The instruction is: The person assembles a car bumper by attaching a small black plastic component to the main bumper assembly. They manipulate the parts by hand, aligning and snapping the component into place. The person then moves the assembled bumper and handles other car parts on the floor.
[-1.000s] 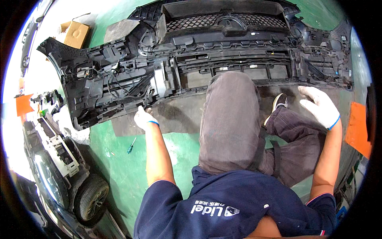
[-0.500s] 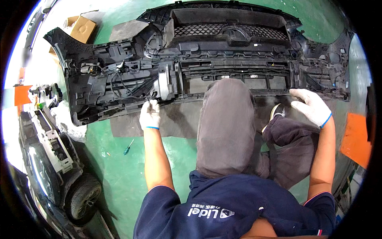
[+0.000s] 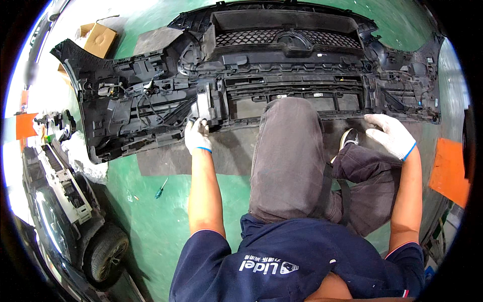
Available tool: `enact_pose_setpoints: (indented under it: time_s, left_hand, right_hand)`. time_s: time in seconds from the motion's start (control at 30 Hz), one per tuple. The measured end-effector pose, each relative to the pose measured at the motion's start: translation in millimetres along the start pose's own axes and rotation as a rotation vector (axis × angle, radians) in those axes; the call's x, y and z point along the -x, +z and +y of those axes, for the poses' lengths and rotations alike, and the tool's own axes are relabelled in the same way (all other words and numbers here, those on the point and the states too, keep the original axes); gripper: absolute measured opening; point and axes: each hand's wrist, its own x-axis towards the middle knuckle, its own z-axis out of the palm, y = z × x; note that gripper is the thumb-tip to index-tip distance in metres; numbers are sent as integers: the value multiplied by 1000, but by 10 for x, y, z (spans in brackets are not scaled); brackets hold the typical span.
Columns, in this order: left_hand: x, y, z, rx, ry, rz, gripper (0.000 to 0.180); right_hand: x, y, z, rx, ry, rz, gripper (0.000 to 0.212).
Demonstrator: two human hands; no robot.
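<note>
A large black car bumper (image 3: 297, 68), its inner side up, lies across the floor before me, with a mesh grille (image 3: 251, 38) in its far part. My left hand (image 3: 197, 136), in a white knit glove with a blue cuff, is at the bumper's near edge, just below a silvery plate (image 3: 203, 104). Its fingers are bent together; whatever lies between them is hidden. Near the right part of the same edge is my right hand (image 3: 391, 136), gloved alike. Its fingers are stretched out, thumb apart, tips close to the edge, and nothing shows in it.
A dark mat (image 3: 166, 158) lies under the bumper on the green floor. Behind my left hand is a screwdriver (image 3: 161, 189). Car parts with a wheel (image 3: 106, 256) stand at left, a cardboard box (image 3: 99, 40) at far left, an orange panel (image 3: 449, 171) at right. My knee rises between my arms.
My left hand has moved slightly right along the bumper's near edge, toward the silvery plate. The small dark piece at its fingertips no longer shows. My right hand has hardly moved.
</note>
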Motion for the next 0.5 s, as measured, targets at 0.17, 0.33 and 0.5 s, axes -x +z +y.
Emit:
enact_pose_setpoints:
  time_s: [0.17, 0.33, 0.5]
  left_hand:
    - [61, -10, -7, 39, -52, 49, 29]
    - [-145, -152, -38, 26, -174, -21, 14]
    - [-51, -137, -25, 131, -110, -9, 11]
  right_hand:
    - [26, -16, -31, -52, 35, -12, 52]
    - [-20, -23, -27, -11, 9, 0, 52]
    - [28, -31, -49, -88, 38, -5, 52]
